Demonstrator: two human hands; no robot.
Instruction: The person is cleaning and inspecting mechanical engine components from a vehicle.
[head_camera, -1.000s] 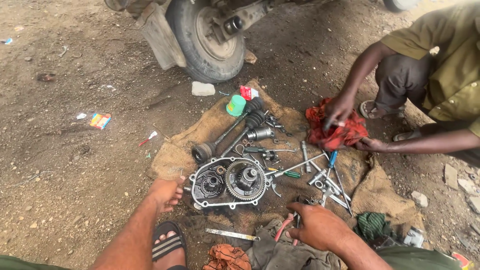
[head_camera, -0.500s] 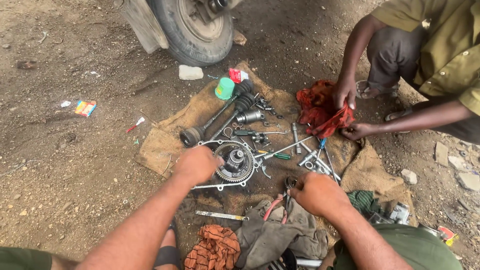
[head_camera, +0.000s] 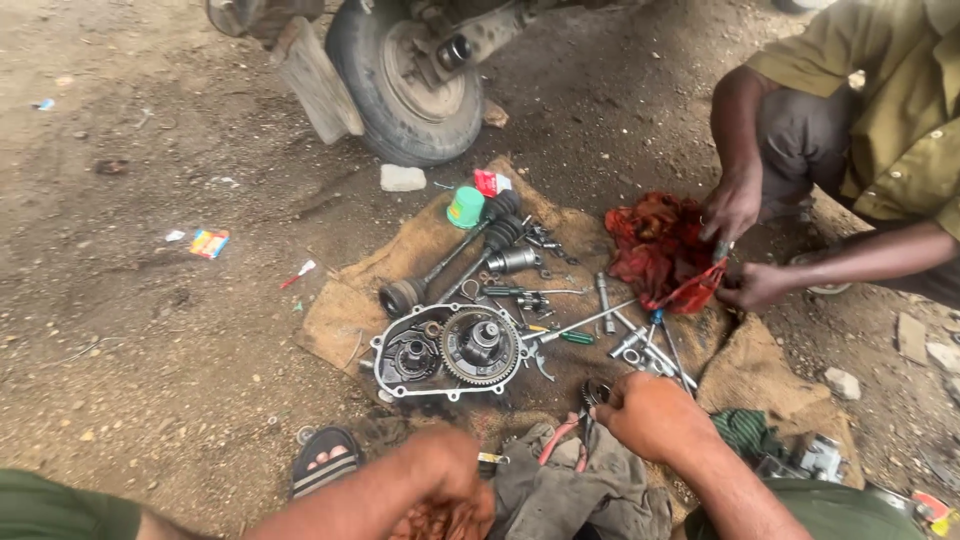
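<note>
1. We see our right hand (head_camera: 655, 415) at the near edge of the burlap sacking (head_camera: 340, 315), curled shut around a small dark round part (head_camera: 596, 392), just beside the red-handled pliers (head_camera: 562, 440).
2. Our left hand (head_camera: 450, 495) is low in the head view, fingers folded over an orange rag (head_camera: 425, 522); whether it grips the rag or only rests on it, we cannot tell.
3. The open gear housing (head_camera: 450, 352) with its toothed gear lies on the sacking, between our hands and two axle shafts (head_camera: 450, 255); neither hand touches it.
4. Loose sockets and wrenches (head_camera: 640, 340) lie right of the housing.
5. A co-worker's hands (head_camera: 745, 245) hold a red cloth (head_camera: 660, 250) at the far right.
6. A wheel (head_camera: 405, 85) stands beyond the sacking; a green cup (head_camera: 465, 207) sits near the shaft ends.
</note>
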